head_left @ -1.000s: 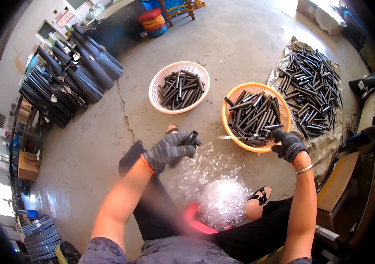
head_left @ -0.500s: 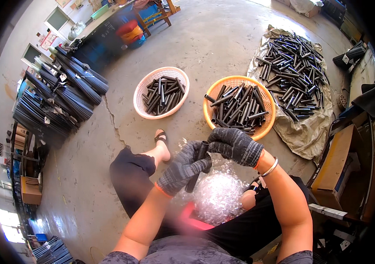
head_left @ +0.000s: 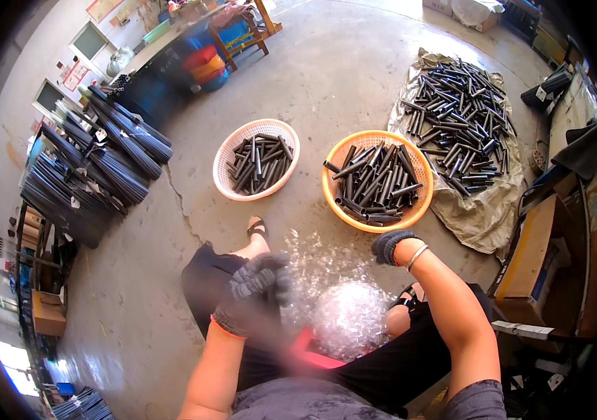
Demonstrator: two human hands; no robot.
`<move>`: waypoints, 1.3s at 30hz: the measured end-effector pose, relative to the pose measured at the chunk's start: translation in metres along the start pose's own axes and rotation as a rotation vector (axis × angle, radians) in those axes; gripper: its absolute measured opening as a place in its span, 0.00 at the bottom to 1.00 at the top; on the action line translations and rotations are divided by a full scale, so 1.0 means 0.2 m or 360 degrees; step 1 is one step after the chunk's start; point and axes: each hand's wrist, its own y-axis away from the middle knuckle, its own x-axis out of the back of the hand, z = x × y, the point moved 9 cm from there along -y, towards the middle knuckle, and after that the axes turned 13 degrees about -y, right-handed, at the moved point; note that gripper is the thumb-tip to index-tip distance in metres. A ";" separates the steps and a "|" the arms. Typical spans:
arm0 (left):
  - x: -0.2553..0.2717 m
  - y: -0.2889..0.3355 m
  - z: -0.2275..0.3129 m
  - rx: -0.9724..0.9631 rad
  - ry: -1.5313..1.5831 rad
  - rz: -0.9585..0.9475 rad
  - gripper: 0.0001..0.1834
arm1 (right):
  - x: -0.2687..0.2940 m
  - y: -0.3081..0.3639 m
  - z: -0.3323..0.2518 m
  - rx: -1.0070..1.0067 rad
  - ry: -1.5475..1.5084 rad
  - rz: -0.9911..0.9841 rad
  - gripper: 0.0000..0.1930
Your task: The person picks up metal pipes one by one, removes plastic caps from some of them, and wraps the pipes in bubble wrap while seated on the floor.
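Observation:
My left hand [head_left: 253, 283], in a grey knitted glove, hangs over my left knee. Its fingers curl inward and are blurred; whatever they hold does not stand out against my black trousers. My right hand [head_left: 391, 247], also gloved, is just below the near rim of the orange basket [head_left: 331, 199]. Its fingers point down and inward and are mostly hidden. Short black tubes [head_left: 381, 178] fill that basket. Between my legs a heap of clear plastic scraps [head_left: 347, 315] rises over a red container [head_left: 307, 344].
A pink basket [head_left: 221, 171] with more black tubes stands left of the orange one. Many tubes lie on a beige sheet [head_left: 477, 227] at the right. Bundled long rods [head_left: 102, 154] lean at the left. An open cardboard box [head_left: 533, 259] stands near my right arm.
My hands have moved apart: the left back toward my knee, the right a little to the right. The black tube held between them is no longer distinguishable.

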 end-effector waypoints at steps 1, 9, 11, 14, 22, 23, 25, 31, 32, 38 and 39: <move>0.03 0.01 0.04 -0.0058 -0.0038 0.0066 0.18 | 0.05 0.01 -0.03 0.0138 -0.0336 0.0288 0.26; -0.11 -0.07 0.03 0.0026 0.0034 -0.0217 0.19 | 0.59 0.41 -0.86 0.1265 -0.2595 0.0085 0.22; 0.00 -0.06 0.08 0.0004 0.0151 -0.0003 0.19 | 0.51 0.19 -0.75 0.1016 -0.2411 0.0241 0.12; 0.06 -0.01 0.07 0.0036 0.0205 -0.0010 0.18 | 0.29 0.00 -0.45 0.0485 -0.2998 0.0800 0.10; 0.16 0.04 -0.14 0.0233 0.0202 -0.0080 0.15 | 0.35 0.21 -0.74 0.0637 -0.2784 0.0789 0.28; 0.14 0.04 -0.15 0.0266 0.0180 -0.0106 0.15 | 0.44 0.29 -0.82 0.0893 -0.2995 0.0754 0.29; 0.10 0.02 -0.10 0.0171 0.0142 -0.0149 0.14 | 0.48 0.32 -0.95 0.1077 -0.3170 0.0638 0.26; 0.16 0.06 -0.16 0.0353 0.0079 -0.0066 0.15 | -0.13 -0.03 -0.56 -0.0090 -0.1574 0.1274 0.18; 0.20 0.06 -0.19 0.0369 0.0146 -0.0125 0.16 | -0.17 -0.05 -0.54 -0.0262 -0.1357 0.0951 0.19; 0.04 0.10 -0.18 0.0287 0.0252 -0.0236 0.16 | 0.27 0.29 -0.92 0.0692 -0.3112 0.0858 0.18; 0.01 0.09 -0.15 0.0245 0.0261 -0.0288 0.16 | 0.23 0.28 -0.89 0.0772 -0.2498 0.1248 0.17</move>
